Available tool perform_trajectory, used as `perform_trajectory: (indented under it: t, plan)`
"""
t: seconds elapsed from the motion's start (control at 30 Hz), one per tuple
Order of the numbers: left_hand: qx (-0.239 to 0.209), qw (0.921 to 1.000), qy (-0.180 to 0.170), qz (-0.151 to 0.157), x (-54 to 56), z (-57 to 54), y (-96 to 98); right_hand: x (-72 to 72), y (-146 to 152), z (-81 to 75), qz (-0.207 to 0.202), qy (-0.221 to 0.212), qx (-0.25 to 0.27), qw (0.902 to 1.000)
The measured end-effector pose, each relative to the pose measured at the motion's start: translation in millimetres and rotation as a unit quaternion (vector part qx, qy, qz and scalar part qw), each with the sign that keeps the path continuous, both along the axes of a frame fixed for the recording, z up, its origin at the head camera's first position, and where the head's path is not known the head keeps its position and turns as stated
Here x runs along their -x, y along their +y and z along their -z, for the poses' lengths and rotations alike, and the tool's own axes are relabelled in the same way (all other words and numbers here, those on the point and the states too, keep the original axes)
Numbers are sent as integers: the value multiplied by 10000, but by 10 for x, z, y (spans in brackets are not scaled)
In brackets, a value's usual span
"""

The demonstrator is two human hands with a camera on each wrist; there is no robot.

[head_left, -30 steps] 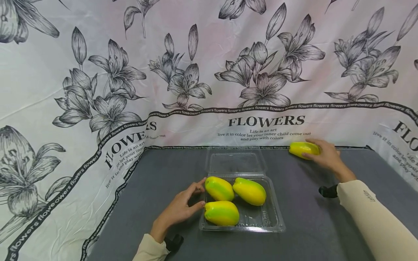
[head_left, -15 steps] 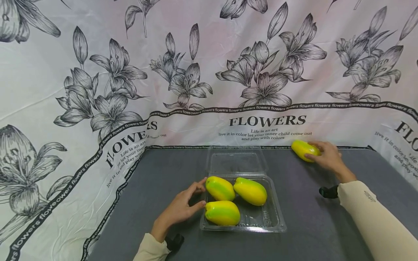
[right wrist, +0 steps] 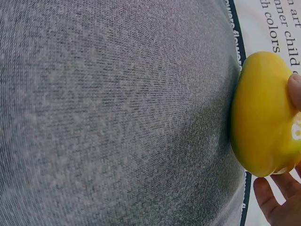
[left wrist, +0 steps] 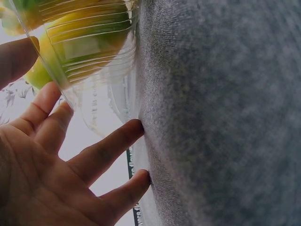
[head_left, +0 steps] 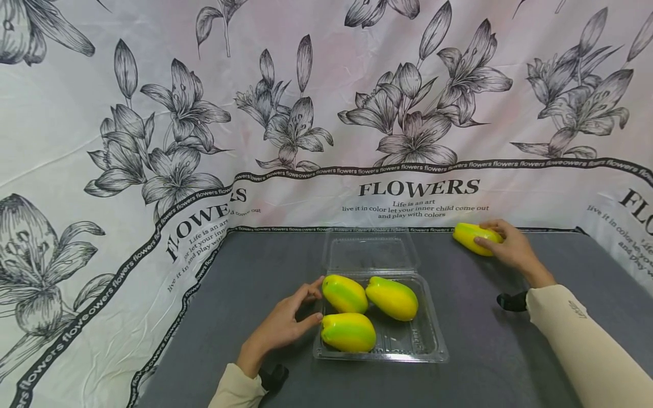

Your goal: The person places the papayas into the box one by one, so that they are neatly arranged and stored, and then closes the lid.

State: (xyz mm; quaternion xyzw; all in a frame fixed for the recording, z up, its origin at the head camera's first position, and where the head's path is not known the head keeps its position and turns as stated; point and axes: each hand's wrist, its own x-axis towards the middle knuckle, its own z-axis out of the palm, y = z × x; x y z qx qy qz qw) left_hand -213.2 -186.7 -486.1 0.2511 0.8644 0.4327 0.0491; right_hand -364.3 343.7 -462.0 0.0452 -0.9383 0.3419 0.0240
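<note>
A clear plastic clamshell box [head_left: 433, 340] lies with its lid back on the grey table. Inside are three yellow-green papayas: one at the back left [head_left: 344, 294], one at the right [head_left: 393, 299] and one at the front left [head_left: 348, 332]. My left hand [head_left: 283, 323] touches the box's left rim, fingers spread and loosely extended; in the left wrist view two fingertips rest on the table. At the back right, my right hand [head_left: 510, 249] holds another papaya [head_left: 469, 238] between thumb and fingers, with the fruit low at the table's back edge. The right wrist view shows this papaya [right wrist: 261, 113] close up.
A white cloth with printed flowers [head_left: 413, 130] hangs behind the table and along its sides. The transparent lid [head_left: 369, 255] lies flat behind the box, towards the cloth. Grey tabletop [head_left: 474, 317] stretches between the box and my right arm.
The papaya in my right hand has turned slightly and shifted a little, staying at the back right. My left hand and the box have stayed nearly still.
</note>
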Motion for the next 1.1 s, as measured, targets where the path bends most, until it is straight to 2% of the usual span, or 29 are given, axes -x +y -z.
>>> perform_trajectory:
  t: [0.07,0.3,0.77,1.1]
  plan:
    - [0,10000,9,2,1,-1,2,-4,10,6,-41,-11,-18,10000]
    - [2,10000,41,18,3,-18,10,-41,19,-10,-81,-439,-54,9990]
    - [-2,10000,36,0,-5,-27,20,-136,-33,41,92,89,21,9999]
    - [48,10000,-32,-70,-11,-20,19,-272,-143,39,170,300,408,9986]
